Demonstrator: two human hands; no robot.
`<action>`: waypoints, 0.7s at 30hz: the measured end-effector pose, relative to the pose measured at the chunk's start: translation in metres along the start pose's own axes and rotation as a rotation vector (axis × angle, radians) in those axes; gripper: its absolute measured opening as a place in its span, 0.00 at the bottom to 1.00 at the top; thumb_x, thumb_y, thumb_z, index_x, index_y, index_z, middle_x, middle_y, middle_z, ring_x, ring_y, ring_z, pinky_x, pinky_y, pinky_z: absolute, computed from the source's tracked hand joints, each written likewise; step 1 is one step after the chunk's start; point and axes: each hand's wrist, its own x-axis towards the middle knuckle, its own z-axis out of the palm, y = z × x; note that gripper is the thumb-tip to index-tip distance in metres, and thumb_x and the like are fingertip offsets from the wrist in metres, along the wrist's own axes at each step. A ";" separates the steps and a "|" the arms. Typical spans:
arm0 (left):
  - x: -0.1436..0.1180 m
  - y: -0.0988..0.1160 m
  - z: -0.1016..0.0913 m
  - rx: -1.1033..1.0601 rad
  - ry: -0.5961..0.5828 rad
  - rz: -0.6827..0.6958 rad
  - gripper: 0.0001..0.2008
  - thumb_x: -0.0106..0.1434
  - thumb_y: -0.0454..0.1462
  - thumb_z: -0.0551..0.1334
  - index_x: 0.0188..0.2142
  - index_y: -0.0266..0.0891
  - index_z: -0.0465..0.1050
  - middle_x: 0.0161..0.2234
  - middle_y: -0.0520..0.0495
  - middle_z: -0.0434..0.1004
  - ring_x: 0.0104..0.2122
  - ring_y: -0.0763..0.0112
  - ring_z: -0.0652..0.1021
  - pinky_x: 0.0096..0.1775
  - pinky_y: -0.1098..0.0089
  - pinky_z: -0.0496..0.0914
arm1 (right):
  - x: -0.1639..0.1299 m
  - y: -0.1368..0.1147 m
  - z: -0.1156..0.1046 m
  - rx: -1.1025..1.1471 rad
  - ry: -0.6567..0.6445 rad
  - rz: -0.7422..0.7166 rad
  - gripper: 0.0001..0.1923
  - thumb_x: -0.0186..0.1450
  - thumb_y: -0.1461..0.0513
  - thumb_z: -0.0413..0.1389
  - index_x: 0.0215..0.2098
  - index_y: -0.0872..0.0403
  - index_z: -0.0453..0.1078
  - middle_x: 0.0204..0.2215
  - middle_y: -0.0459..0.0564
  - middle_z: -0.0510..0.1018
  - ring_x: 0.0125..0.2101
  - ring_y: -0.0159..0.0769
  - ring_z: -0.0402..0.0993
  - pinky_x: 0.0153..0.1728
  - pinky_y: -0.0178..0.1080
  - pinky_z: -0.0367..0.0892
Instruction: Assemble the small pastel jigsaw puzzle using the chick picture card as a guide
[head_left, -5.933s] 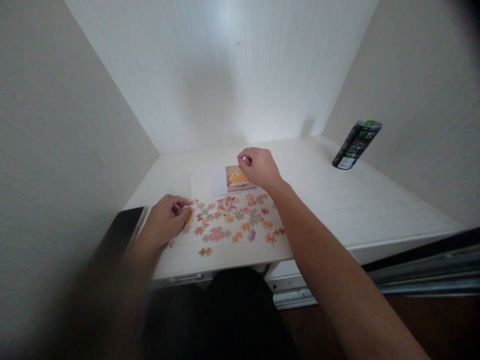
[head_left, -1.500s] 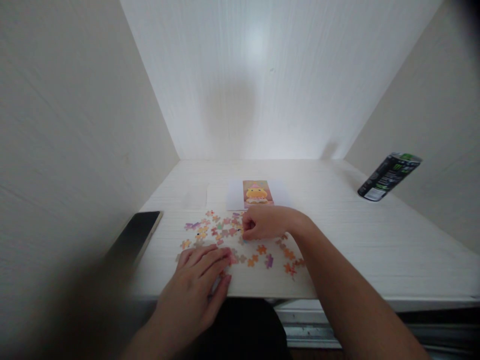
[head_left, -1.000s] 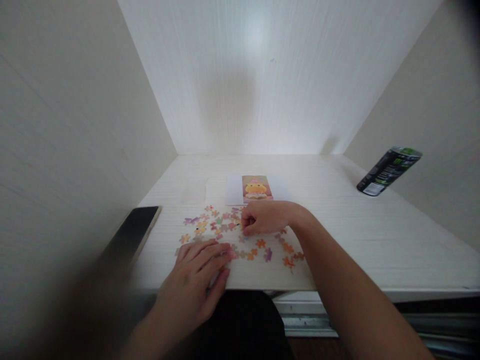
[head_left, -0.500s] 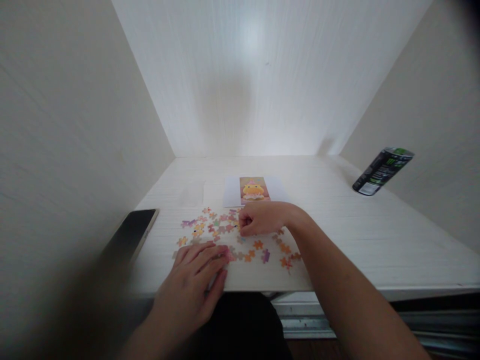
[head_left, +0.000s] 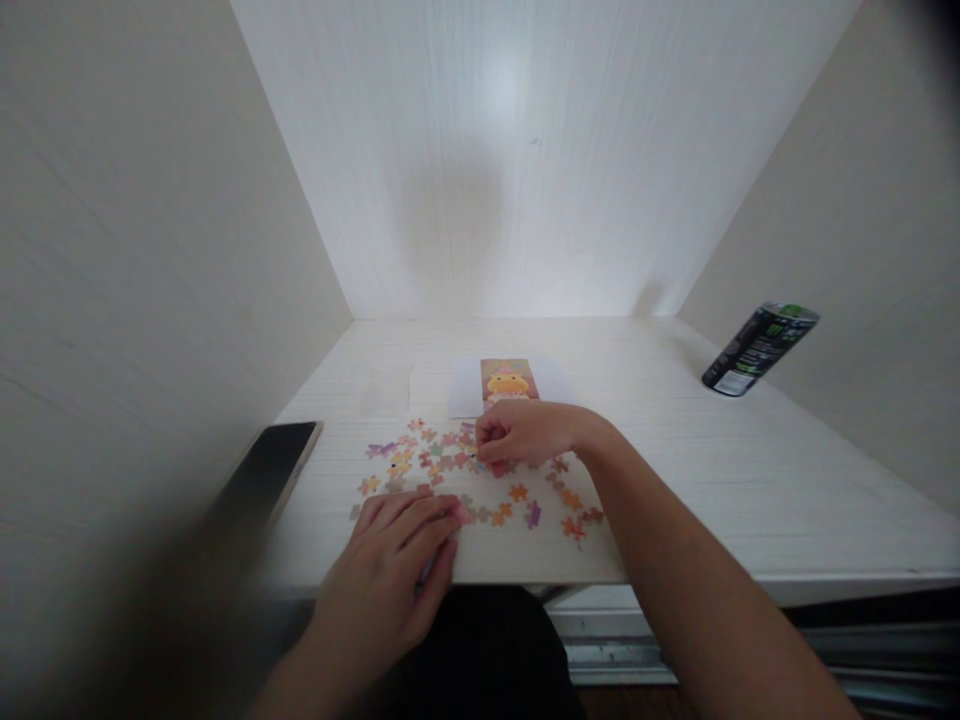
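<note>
Loose jigsaw puzzle pieces point(head_left: 517, 493) in orange, pink, purple and yellow are spread over the white table. My left hand point(head_left: 390, 560) rests near the front edge, fingers stretched out and lying over some pieces. Its index fingertip touches a pink puzzle piece point(head_left: 465, 513). My right hand point(head_left: 525, 432) reaches in from the right and pinches low over the middle of the spread, hiding the pieces beneath it. A reddish puzzle piece point(head_left: 497, 468) shows just under its fingers. Behind this hand lies a picture card point(head_left: 508, 380) with a yellow figure, partly covered by the hand.
A phone point(head_left: 274, 465) lies at the left by the side wall. On the right stands a black drink can point(head_left: 759, 350). White paper point(head_left: 465, 385) lies under the picture card. The table's front edge point(head_left: 540, 578) runs just above my lap.
The view has shifted slightly. My right hand has moved a little and a reddish piece now shows under its fingers. My left hand stays in nearly the same place.
</note>
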 end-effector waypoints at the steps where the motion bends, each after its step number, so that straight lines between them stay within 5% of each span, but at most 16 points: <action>1: 0.000 0.000 0.000 0.001 0.000 -0.001 0.15 0.66 0.32 0.57 0.52 0.43 0.71 0.50 0.46 0.78 0.49 0.59 0.74 0.51 0.53 0.66 | -0.001 0.000 -0.001 0.062 -0.010 -0.005 0.10 0.63 0.59 0.54 0.32 0.57 0.74 0.25 0.46 0.78 0.21 0.25 0.63 0.22 0.31 0.54; 8: -0.002 0.000 0.001 -0.010 0.006 -0.010 0.14 0.67 0.33 0.57 0.51 0.43 0.72 0.51 0.46 0.78 0.50 0.58 0.74 0.51 0.53 0.66 | -0.005 0.001 -0.004 0.402 -0.103 -0.054 0.12 0.61 0.56 0.59 0.32 0.58 0.72 0.31 0.50 0.81 0.19 0.22 0.60 0.19 0.30 0.55; 21: -0.002 0.000 0.002 -0.005 -0.003 -0.011 0.14 0.67 0.33 0.57 0.51 0.43 0.72 0.51 0.46 0.77 0.50 0.58 0.74 0.51 0.53 0.65 | -0.003 0.008 -0.003 0.435 -0.057 -0.066 0.10 0.60 0.58 0.60 0.32 0.58 0.71 0.24 0.45 0.77 0.18 0.22 0.62 0.18 0.29 0.54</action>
